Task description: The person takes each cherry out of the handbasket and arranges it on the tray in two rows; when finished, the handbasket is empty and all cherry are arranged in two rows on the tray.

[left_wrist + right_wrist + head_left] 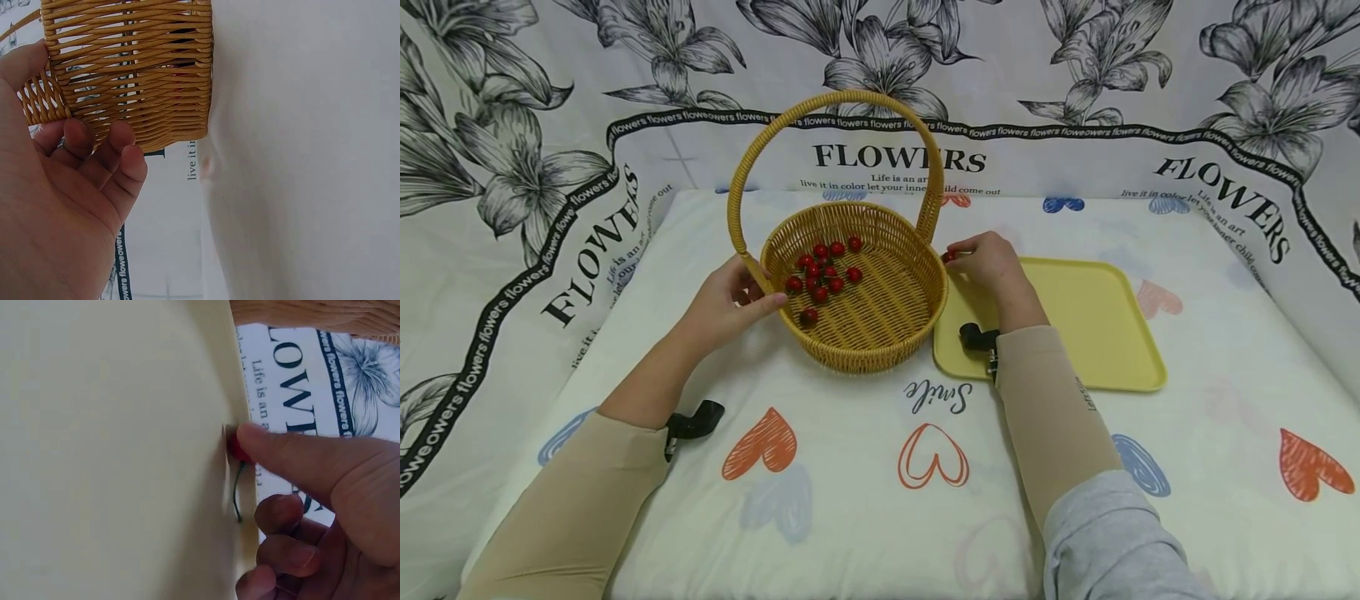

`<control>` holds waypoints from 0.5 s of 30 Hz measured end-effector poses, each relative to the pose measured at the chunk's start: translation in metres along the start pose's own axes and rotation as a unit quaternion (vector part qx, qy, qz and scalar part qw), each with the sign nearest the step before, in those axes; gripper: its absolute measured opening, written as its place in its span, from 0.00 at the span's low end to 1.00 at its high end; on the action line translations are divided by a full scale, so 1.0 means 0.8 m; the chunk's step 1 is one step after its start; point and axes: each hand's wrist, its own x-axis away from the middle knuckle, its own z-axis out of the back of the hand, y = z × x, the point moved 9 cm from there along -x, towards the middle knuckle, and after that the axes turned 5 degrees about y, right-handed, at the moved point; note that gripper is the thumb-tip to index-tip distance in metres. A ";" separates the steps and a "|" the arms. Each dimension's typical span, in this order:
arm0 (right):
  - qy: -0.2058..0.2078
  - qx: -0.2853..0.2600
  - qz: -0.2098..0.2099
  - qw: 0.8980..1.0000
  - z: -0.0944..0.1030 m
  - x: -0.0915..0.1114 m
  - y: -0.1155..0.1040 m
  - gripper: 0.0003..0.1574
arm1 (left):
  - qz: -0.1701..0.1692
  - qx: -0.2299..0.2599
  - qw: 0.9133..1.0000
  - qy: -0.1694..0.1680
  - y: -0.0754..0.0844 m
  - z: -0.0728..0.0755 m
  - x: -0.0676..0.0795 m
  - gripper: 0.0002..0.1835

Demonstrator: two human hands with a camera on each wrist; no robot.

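Note:
A yellow wicker basket (891, 321) with a tall arched handle stands in the middle, a cluster of red cherries (819, 294) lying in its left half. At the basket's left side my left hand (718, 307) grips the rim by the handle's foot, thumb on top; the left wrist view shows curled fingers against the weave (131, 81). My right hand (994, 265) is just right of the basket, over the left edge of a yellow tray (1090, 325). Between its thumb and a mostly hidden finger it pinches one cherry (237, 449) with a green stem, close to the tray surface.
Under everything lies a white cloth (850, 533) printed with hearts. A white flower-patterned sheet (1037, 158) rises behind it. Dark wrist cameras (698, 421) are worn on both forearms; the right one hangs above the tray's near left corner.

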 end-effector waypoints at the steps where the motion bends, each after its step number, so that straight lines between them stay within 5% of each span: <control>1: -0.002 0.000 0.001 1.000 0.000 0.000 -0.001 0.28 | 0.001 0.001 1.000 0.000 0.000 0.000 0.000 0.18; 15: 0.004 -0.063 0.016 0.998 0.063 0.037 -0.049 0.31 | 0.003 -0.002 1.000 -0.002 0.001 0.000 0.000 0.19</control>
